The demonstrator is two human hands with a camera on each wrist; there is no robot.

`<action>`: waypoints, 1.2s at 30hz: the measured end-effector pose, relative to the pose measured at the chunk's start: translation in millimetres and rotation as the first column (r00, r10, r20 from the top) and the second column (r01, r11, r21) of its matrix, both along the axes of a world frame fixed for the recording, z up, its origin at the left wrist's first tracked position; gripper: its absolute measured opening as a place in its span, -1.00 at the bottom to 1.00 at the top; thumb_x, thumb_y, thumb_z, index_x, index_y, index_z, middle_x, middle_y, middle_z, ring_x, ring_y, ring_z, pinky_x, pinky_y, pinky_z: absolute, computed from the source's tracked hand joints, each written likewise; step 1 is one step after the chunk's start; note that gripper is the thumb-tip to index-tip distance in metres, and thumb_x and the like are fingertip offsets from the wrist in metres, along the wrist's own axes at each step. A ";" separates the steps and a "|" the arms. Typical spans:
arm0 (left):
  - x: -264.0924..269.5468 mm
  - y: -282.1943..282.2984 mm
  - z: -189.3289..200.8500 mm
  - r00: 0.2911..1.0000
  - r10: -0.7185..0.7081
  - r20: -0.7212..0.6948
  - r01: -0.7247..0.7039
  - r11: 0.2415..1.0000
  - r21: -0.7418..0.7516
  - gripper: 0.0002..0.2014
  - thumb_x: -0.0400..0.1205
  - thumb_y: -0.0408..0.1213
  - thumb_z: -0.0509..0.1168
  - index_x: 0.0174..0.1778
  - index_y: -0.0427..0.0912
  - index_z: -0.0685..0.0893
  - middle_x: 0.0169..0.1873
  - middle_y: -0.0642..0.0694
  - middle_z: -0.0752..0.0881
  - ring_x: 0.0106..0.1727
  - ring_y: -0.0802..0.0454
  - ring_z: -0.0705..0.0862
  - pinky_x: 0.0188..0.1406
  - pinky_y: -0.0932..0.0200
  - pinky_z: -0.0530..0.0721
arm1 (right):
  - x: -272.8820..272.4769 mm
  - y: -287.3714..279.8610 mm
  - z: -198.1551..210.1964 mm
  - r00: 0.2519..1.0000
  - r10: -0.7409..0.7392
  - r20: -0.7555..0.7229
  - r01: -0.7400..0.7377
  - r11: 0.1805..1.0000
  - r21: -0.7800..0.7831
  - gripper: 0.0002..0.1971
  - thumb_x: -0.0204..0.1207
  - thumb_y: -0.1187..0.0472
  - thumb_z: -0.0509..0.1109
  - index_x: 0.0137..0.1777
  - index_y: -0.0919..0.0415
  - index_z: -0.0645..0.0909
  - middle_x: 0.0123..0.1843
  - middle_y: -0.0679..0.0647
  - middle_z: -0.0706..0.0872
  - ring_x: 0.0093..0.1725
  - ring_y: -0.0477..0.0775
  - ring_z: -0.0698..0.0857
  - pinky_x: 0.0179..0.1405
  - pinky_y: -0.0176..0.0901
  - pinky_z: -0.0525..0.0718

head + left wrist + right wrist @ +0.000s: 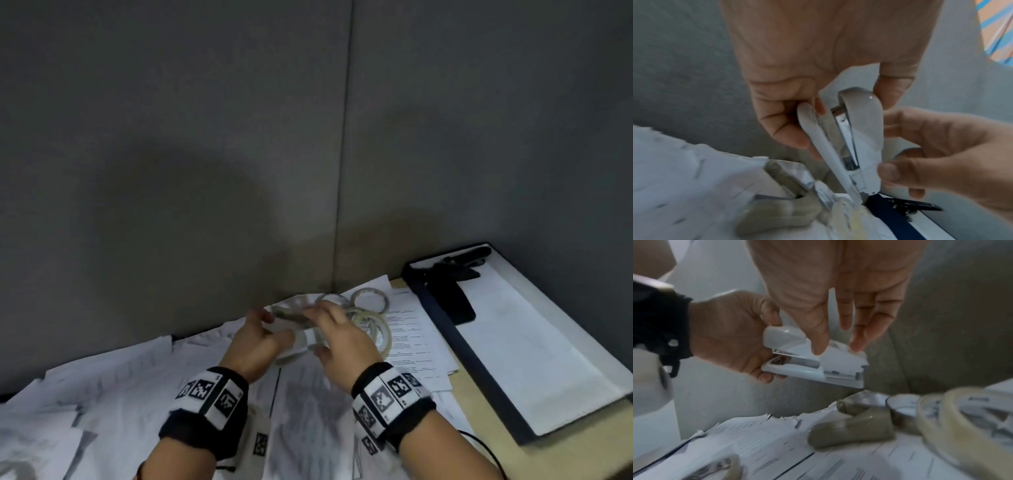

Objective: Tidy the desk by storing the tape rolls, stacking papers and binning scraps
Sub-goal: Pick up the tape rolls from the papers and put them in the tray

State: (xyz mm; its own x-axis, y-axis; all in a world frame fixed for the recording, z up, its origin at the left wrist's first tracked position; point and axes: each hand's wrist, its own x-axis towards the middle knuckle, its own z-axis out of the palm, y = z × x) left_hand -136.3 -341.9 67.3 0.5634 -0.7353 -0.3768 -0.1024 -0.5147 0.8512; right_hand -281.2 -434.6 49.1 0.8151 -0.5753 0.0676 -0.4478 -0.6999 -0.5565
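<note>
Head view, left hand [257,342] gripping stapler [291,317], right hand [342,339] pinching it

Two staplers [813,363], about four tape rolls [371,298], one paper cutter [442,308].

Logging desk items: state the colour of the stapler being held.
White, with a metal inner track. The stapler shows best in the right wrist view, gripped by the left hand.

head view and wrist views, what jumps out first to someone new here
A white stapler held up between both hands: the left hand grips its rear, the right hand pinches its front. Below lie scattered papers, clear tape rolls behind the hands, and a paper trimmer at right.
</note>
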 end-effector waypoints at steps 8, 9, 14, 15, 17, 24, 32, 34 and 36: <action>-55.6 -51.7 15.2 0.984 -0.151 0.095 0.159 0.983 -0.091 -0.51 0.37 -0.18 0.50 0.12 -0.17 0.44 -0.10 -0.03 0.66 -0.03 0.07 0.66 -0.18 0.28 0.57 | -56.7 -34.3 11.8 0.989 -0.133 -0.062 0.133 0.991 -0.007 -0.63 0.51 0.15 0.34 0.32 0.06 0.49 0.25 0.07 0.64 0.21 0.17 0.62 0.14 -0.02 0.59; -63.0 -60.4 17.9 0.979 -0.164 0.122 0.177 0.979 -0.100 -0.54 0.44 -0.24 0.50 0.16 -0.14 0.43 -0.10 -0.01 0.66 -0.01 0.09 0.67 -0.18 0.34 0.55 | -68.3 -41.1 11.6 0.981 -0.186 -0.053 0.187 0.982 0.032 -0.63 0.52 0.13 0.33 0.33 0.05 0.47 0.24 0.07 0.65 0.20 0.17 0.63 0.11 -0.04 0.61; -85.3 -104.0 26.5 0.839 -0.278 0.468 0.344 0.937 -0.060 -0.46 0.45 0.01 0.45 0.32 -0.05 0.50 0.19 0.01 0.58 0.24 0.05 0.56 0.19 0.16 0.53 | -127.0 -86.3 9.7 0.853 -0.510 -0.114 0.521 0.845 0.118 -0.75 0.52 0.07 0.35 0.15 0.07 0.46 -0.02 0.08 0.69 0.03 0.20 0.68 -0.12 -0.14 0.54; -88.9 -113.4 27.8 0.776 -0.292 0.559 0.371 0.928 -0.030 -0.45 0.46 0.04 0.42 0.34 -0.04 0.51 0.31 -0.03 0.52 0.36 -0.01 0.48 0.29 0.10 0.49 | -136.8 -96.1 10.9 0.814 -0.567 -0.126 0.580 0.804 0.134 -0.75 0.50 0.08 0.36 0.12 0.07 0.46 -0.08 0.08 0.67 -0.03 0.21 0.68 -0.13 -0.13 0.57; -99.4 -131.4 36.1 0.687 -0.286 0.668 0.377 0.926 0.009 -0.48 0.48 0.02 0.40 0.36 0.01 0.52 0.50 -0.05 0.36 0.51 -0.08 0.31 0.42 0.01 0.38 | -154.5 -116.3 11.7 0.731 -0.671 -0.122 0.681 0.711 0.176 -0.77 0.45 0.11 0.39 0.05 0.09 0.47 -0.18 0.05 0.62 -0.15 0.18 0.63 -0.19 -0.16 0.55; -116.0 -195.4 75.1 0.418 -0.178 0.891 0.377 0.926 0.008 -0.44 0.49 -0.02 0.40 0.41 -0.02 0.51 0.61 -0.15 0.19 0.60 -0.21 0.13 0.46 -0.28 0.24 | -197.3 -189.7 -5.8 0.450 -0.884 -0.128 0.813 0.347 0.468 -0.78 0.40 0.16 0.45 -0.05 0.21 0.52 -0.21 0.14 0.67 -0.30 0.18 0.66 -0.31 -0.09 0.62; -113.5 -245.6 83.2 0.330 -0.134 0.935 0.287 0.957 0.036 -0.29 0.46 -0.04 0.43 0.51 -0.11 0.35 0.67 -0.20 -0.10 0.66 -0.22 -0.19 0.53 -0.43 0.01 | -214.0 -258.4 -51.5 0.313 -0.916 -0.250 0.642 0.010 0.766 -0.53 0.34 -0.02 0.54 0.09 0.30 0.57 -0.34 0.21 0.77 -0.45 0.14 0.79 -0.42 -0.09 0.72; -112.2 -248.0 78.4 0.318 -0.136 0.938 0.264 0.963 0.050 -0.21 0.44 -0.04 0.44 0.56 -0.12 0.28 0.67 -0.18 -0.15 0.66 -0.21 -0.22 0.53 -0.44 0.00 | -214.3 -272.6 -63.1 0.326 -0.910 -0.254 0.622 0.004 0.783 -0.48 0.33 -0.05 0.53 0.11 0.35 0.56 -0.43 0.25 0.77 -0.44 0.21 0.80 -0.33 0.02 0.76; -110.8 -249.7 73.9 0.294 -0.156 0.943 0.233 0.969 0.087 -0.12 0.43 -0.02 0.44 0.62 -0.16 0.19 0.67 -0.14 -0.22 0.66 -0.18 -0.26 0.53 -0.46 -0.01 | -212.7 -284.1 -71.1 0.363 -0.893 -0.265 0.610 0.013 0.793 -0.49 0.39 -0.04 0.48 0.12 0.38 0.53 -0.40 0.33 0.78 -0.43 0.25 0.80 -0.38 -0.03 0.74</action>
